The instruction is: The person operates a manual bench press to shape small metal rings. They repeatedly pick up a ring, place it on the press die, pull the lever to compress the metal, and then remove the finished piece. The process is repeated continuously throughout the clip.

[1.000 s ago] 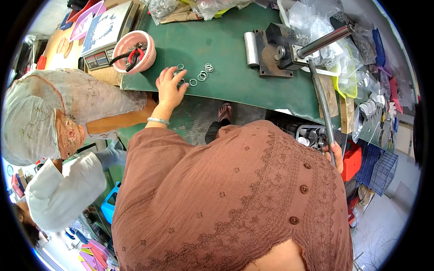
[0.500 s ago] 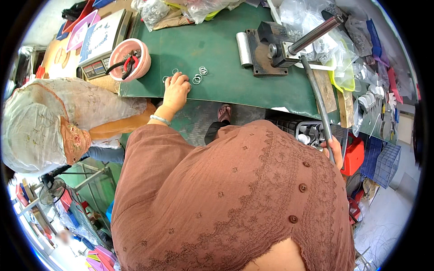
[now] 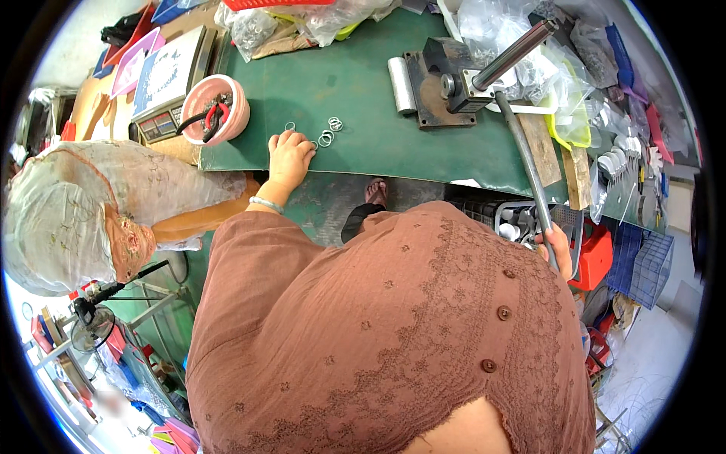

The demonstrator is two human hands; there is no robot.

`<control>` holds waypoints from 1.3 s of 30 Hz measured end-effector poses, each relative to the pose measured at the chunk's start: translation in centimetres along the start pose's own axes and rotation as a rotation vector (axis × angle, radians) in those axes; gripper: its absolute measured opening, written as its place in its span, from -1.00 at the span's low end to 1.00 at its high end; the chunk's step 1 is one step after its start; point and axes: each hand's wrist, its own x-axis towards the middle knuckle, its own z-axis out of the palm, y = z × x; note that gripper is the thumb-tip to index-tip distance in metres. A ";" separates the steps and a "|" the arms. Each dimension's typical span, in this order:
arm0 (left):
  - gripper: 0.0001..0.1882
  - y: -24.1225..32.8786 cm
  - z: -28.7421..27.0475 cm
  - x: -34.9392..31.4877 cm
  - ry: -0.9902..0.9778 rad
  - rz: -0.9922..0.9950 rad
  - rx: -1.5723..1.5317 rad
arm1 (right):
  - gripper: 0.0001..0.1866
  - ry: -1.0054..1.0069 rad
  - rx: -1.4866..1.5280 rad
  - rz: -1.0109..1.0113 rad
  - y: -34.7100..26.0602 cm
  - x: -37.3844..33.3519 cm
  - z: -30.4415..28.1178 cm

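Near the front edge of the green worktable (image 3: 355, 155), my left hand (image 3: 289, 160) rests with its fingers bent down and drawn together. Its fingertips are turned to the tabletop, so whatever they pinch is hidden. Just beyond them lies a thin metal ring (image 3: 290, 126); a small cluster of rings (image 3: 326, 138) and another cluster (image 3: 335, 123) lie to the right. At the right, my right hand (image 3: 557, 246) is wrapped round the low end of a long grey metal lever (image 3: 527, 161). That lever runs up to a dark hand press (image 3: 455, 79) bolted on a base plate.
A metal cylinder (image 3: 402, 85) lies beside the press. A pink pot (image 3: 227, 121) with red-handled pliers (image 3: 212, 121) stands at left, near a scale (image 3: 162, 91). Plastic bags and a yellow-green basket (image 3: 575, 136) crowd the right. Someone in a pale covering (image 3: 68, 219) is close at left.
My left hand has drawn slightly left and nearer me; the ring formerly beside its left fingers no longer shows. My right hand stays on the lever. The whole view has shifted a little.
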 end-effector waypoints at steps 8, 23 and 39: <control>-0.91 2.7 -3.0 2.7 0.032 -0.751 -1.621 | -0.72 0.032 0.018 0.000 0.1 0.0 0.3; -0.87 13.6 -13.3 9.8 -0.176 -0.349 -1.864 | -0.76 0.112 0.055 0.031 1.3 -1.2 0.5; -0.85 24.6 -17.8 25.5 -0.148 -0.013 -1.101 | -0.72 0.096 -0.062 -0.106 0.0 1.2 0.3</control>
